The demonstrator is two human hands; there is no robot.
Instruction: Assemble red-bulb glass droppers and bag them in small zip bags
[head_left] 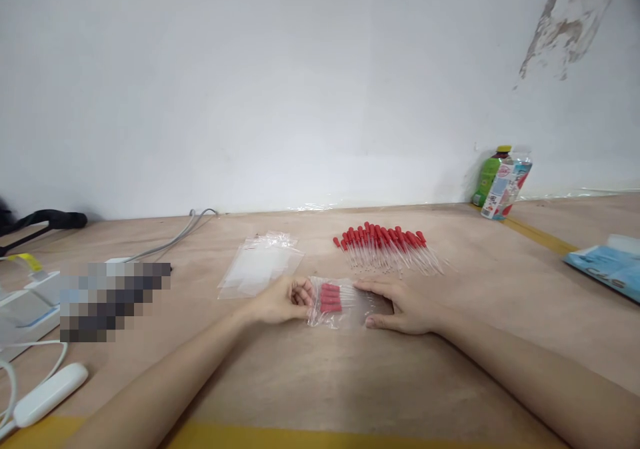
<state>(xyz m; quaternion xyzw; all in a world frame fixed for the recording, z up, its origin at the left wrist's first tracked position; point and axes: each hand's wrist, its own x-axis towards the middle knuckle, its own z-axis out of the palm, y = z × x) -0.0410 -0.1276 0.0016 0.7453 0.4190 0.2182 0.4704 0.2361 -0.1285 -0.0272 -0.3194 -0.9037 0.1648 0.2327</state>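
Note:
A clear plastic bag (350,314) lies on the wooden table between my hands, with several red-capped clear droppers (331,298) inside, caps toward the left. My left hand (290,300) pinches the bag's left end, its fingers curled. Over the right end of the bag rests my right hand (400,304), thumb and fingers spread apart. Beyond it, a pile of red-capped droppers (383,239) lies with the caps toward the wall. A stack of empty clear bags (260,265) is behind my left hand.
Two bottles (500,185) stand by the wall at the right. A blue package (605,269) lies at the right edge. On the left are a white power strip (30,309), cables, a white device (51,394) and a pixelated patch. Yellow tape crosses the near edge.

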